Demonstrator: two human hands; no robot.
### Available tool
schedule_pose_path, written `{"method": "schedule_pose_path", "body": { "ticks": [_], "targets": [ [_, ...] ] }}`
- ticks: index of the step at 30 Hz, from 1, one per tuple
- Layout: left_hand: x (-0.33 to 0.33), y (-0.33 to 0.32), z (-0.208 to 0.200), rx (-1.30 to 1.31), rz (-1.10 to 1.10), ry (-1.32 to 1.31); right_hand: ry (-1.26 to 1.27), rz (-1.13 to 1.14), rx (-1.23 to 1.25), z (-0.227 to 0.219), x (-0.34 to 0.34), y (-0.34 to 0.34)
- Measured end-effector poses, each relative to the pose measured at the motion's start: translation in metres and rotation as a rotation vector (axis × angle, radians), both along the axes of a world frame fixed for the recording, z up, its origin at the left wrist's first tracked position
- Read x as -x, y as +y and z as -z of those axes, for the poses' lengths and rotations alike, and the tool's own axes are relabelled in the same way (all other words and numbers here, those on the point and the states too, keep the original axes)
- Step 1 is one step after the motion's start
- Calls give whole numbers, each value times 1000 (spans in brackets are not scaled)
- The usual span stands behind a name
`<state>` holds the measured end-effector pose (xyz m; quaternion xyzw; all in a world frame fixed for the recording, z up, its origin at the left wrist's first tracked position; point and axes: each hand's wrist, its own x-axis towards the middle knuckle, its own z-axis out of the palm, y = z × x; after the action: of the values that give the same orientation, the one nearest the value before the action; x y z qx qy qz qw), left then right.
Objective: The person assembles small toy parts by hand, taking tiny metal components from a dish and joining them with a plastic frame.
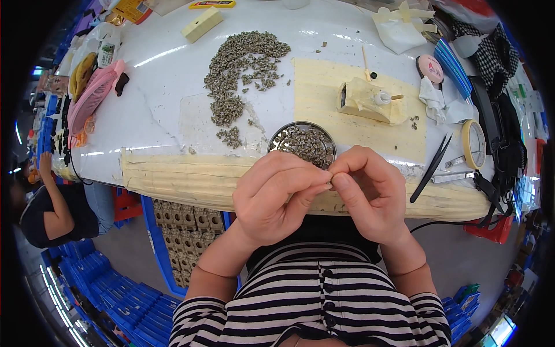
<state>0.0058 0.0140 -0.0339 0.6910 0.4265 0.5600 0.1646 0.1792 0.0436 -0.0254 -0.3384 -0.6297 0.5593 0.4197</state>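
My left hand (277, 196) and my right hand (373, 194) meet fingertip to fingertip just over the near edge of the table. Both are closed in a pinch, and whatever sits between the fingertips is too small to make out. Right behind them stands a round metal dish (272, 142) holding many small metal parts (300, 141); my fingers cover its near rim. Farther back, a curved heap of similar small metal parts (228, 75) lies loose on the white tabletop (156, 81).
At right are a taped block (364, 104) with a small bottle, black tweezers (430, 168), a tape roll (474, 144) and a pink round case (429, 68). A pink basket (92, 104) stands left. Below, a blue crate (156, 237) holds metal blocks. Another person (63, 208) sits at left.
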Motion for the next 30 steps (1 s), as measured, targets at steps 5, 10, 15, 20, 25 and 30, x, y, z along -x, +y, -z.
{"method": "schedule_pose_path", "body": {
  "ticks": [5, 10, 15, 20, 25, 30],
  "targets": [
    [-3, 0, 1, -36, -35, 54, -12, 16, -26, 0, -3, 0],
    [-5, 0, 3, -61, -82, 85, 5, 86, -53, 1, -2, -4],
    [-6, 1, 4, -75, -120, 116, -93, 127, -311, 2, 0, 0],
    [-4, -1, 2, -66, -55, 94, -36, 77, -147, 2, -3, -2],
    [-1, -2, 0, -41, -16, 60, 12, 20, 14, 2, -3, -1],
    [0, -2, 0, -36, 4, 51, 27, 15, 65, 1, -1, -2]
  ]
}}
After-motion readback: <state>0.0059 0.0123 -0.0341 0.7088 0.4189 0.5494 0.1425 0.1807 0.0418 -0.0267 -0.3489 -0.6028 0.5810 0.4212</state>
